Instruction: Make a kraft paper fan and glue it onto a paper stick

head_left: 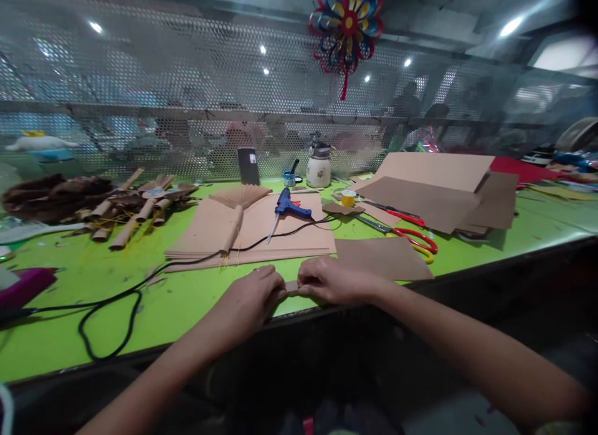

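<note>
Found pinching a small brown paper strip (292, 286) with left hand (260, 290) and right hand (329, 280), close together at the near edge of the green workbench (175, 304). Can see only the strip's middle, with both ends hidden in the grip; cannot tell whether rolled or folded. Noted beyond the hands a blue glue gun (284, 204) on stacked brown paper (306, 240); far left of them, a magenta object (30, 286), cut off and unidentifiable.

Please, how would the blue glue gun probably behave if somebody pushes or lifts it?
The blue glue gun should feel stiff, since its body looks like moulded plastic. Pushed, it would probably slide rather than roll, as its handle juts out across the paper stack. The black cord, seemingly joined to it, may drag during lifting.
</note>
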Available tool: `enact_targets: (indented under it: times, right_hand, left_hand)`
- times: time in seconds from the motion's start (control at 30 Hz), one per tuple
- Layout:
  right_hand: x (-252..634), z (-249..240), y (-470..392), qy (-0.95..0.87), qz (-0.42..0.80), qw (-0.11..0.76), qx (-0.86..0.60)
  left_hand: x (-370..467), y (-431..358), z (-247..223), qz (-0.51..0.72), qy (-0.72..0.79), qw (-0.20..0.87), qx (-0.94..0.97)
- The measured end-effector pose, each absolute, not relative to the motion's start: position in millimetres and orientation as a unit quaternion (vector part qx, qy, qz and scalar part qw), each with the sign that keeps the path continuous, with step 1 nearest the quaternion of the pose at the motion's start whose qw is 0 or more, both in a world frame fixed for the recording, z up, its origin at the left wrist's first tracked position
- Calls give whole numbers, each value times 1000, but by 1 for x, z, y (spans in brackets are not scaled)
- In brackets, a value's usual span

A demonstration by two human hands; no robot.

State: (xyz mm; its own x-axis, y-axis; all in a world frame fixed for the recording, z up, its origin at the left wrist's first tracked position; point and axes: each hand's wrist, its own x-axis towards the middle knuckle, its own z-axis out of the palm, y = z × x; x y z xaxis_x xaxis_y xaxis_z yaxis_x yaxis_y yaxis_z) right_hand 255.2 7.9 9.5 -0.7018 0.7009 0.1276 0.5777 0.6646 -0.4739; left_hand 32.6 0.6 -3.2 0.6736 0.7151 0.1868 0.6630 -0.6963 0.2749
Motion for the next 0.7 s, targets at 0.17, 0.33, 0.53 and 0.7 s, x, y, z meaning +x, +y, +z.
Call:
enact_targets:
  times: [0.17,0.33,0.53,0.7]
  right_hand:
    - [259,12,14,-897,221,127,-360]
    - [263,9,17,-896,219,127,-366]
    - [263,13,18,-899,213,114,-365]
    - [260,17,19,-902,211,96,-365]
  left_hand:
    - [27,8,-4,111,378,115,912]
    - [22,8,-3,102,370,134,914]
    - [17,9,12,107,374,217,895]
    - [12,8,21,81,377,240,891]
